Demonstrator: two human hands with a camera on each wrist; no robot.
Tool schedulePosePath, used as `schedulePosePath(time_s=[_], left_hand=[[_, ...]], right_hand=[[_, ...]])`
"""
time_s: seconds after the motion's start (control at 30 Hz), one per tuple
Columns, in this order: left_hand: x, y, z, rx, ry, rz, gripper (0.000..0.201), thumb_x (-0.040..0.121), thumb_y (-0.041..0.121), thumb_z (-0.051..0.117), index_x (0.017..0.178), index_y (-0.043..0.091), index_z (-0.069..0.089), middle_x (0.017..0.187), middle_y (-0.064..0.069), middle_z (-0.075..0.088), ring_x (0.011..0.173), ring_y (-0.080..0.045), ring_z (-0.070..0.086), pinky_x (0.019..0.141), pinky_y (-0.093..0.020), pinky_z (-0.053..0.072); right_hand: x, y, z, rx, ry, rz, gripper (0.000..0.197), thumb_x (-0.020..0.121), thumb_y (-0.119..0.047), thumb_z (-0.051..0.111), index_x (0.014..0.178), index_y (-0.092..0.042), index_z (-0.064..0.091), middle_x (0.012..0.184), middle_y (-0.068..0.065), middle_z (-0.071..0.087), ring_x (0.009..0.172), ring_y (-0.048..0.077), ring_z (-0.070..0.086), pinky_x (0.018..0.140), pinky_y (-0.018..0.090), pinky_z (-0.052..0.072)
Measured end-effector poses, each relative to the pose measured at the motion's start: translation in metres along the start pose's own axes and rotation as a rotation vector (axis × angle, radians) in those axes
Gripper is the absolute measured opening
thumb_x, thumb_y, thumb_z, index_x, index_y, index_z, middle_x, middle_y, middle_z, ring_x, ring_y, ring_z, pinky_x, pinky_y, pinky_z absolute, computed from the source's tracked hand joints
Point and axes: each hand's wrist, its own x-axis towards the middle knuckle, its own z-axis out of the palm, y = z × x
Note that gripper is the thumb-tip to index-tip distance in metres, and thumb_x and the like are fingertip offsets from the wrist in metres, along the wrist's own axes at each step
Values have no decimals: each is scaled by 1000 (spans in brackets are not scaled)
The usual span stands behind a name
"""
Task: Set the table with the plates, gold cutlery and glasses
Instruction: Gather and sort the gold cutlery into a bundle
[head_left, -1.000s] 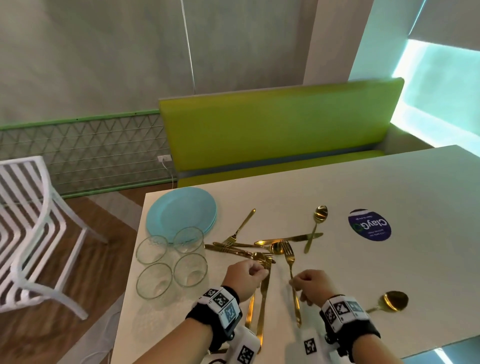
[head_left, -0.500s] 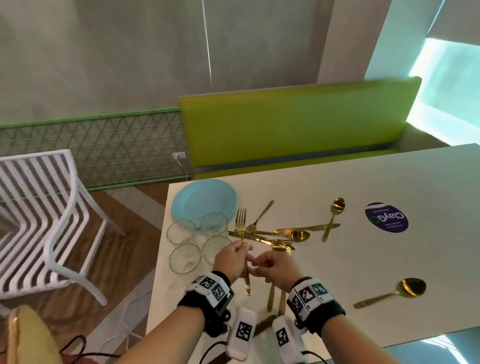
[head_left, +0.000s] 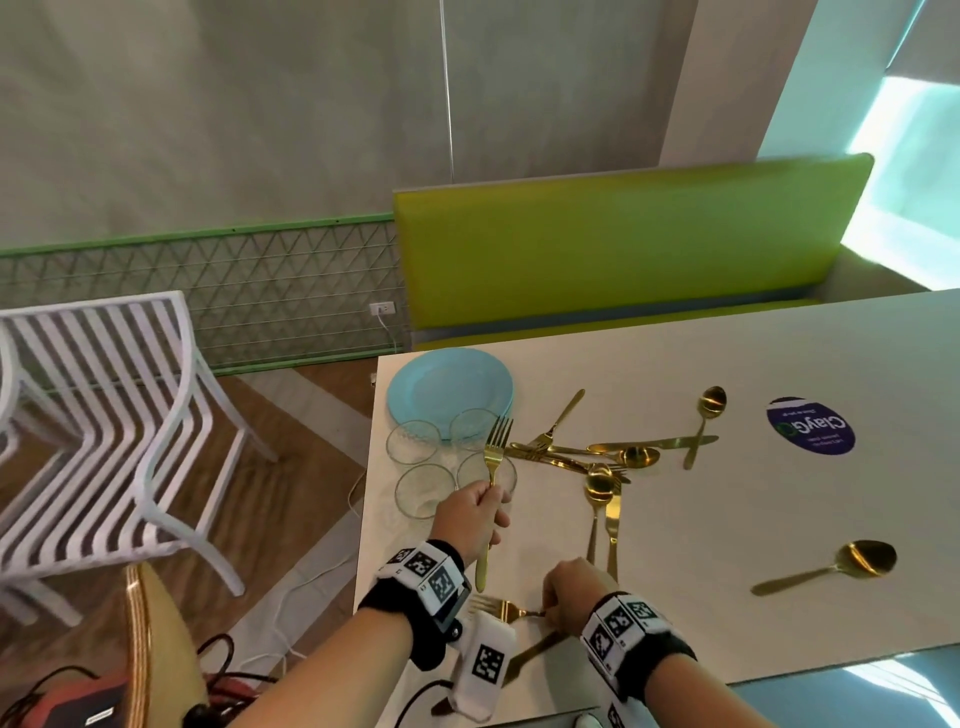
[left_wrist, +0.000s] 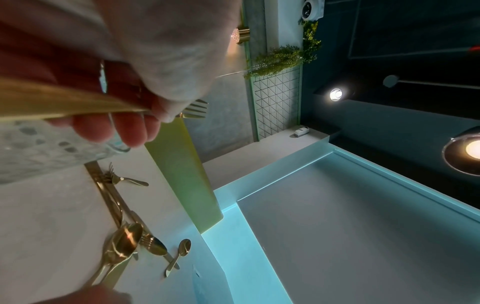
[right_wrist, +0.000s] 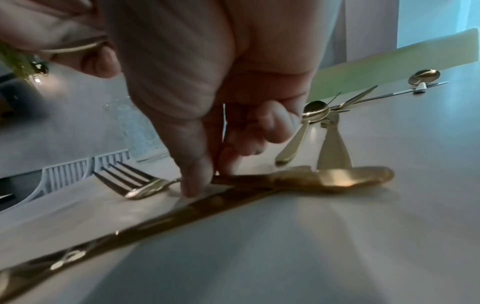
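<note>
My left hand (head_left: 475, 514) grips a gold fork (head_left: 492, 457) by its handle, tines up, above the glasses; its handle (left_wrist: 64, 102) crosses the left wrist view. My right hand (head_left: 569, 592) is low near the table's front edge. Its thumb and forefinger pinch the neck of a second gold fork (right_wrist: 140, 187) that lies flat, tines to the left (head_left: 493, 607). A gold knife (right_wrist: 155, 222) lies under it. A stack of light blue plates (head_left: 447, 384) and several glasses (head_left: 413, 441) stand at the table's far left corner. Loose gold cutlery (head_left: 597, 460) is piled mid-table.
A lone gold spoon (head_left: 831, 566) lies to the right and another (head_left: 706, 421) further back. A purple sticker (head_left: 810, 426) marks the white table (head_left: 779, 519). A green bench (head_left: 623, 249) runs behind it. A white slatted chair (head_left: 104, 415) and floor cables are left.
My left hand has lifted a fork upright over the glasses. My right hand has drawn back to the front edge and now pinches a fork lying flat there. The view has swung left.
</note>
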Motion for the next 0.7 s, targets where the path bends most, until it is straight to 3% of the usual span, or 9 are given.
schedulePosePath(time_s=[0.13,0.27,0.4,0.5,0.6,0.7], left_hand=[[4,6,-3,-12,6,20,24,99,23,40,85,16,60,65,4,55,51,-10,49,53,-18,43],[10,17,0,-102,21,13,29,99,21,40,79,15,58,65,0,57,52,-11,51,51,-15,46],[15,34,18,-197,-59,-68,33,101,20,36,75,12,56,71,-5,61,59,-15,57,57,-21,51],[16,47,32,-235,-156,-98,30,101,22,38,81,13,59,75,-4,63,64,-16,61,57,-20,54],[21,51,44,-208,-197,-109,25,99,28,42,87,16,61,80,-6,65,70,-21,65,69,-34,57],[25,48,49,-178,-191,-124,26,97,28,45,92,11,64,80,-11,64,66,-24,65,68,-37,58]], right_hand=[[4,15,-12,188,49,33,21,85,-27,65,103,-15,68,103,0,66,99,15,63,85,22,52],[4,32,-45,669,225,80,10,82,-25,69,79,-16,66,77,-6,63,66,8,57,56,16,45],[1,36,-86,1085,344,-10,16,81,-21,72,67,-15,64,58,-5,60,45,9,46,44,22,38],[3,28,-101,1118,329,-80,14,79,-15,73,67,-14,66,46,-7,59,39,7,44,40,20,35],[9,25,-101,1042,347,-108,15,78,-12,73,66,-17,65,54,-6,64,41,5,46,41,17,37],[17,27,-95,980,357,-127,18,74,-11,77,63,-21,65,60,-7,64,49,4,50,45,15,41]])
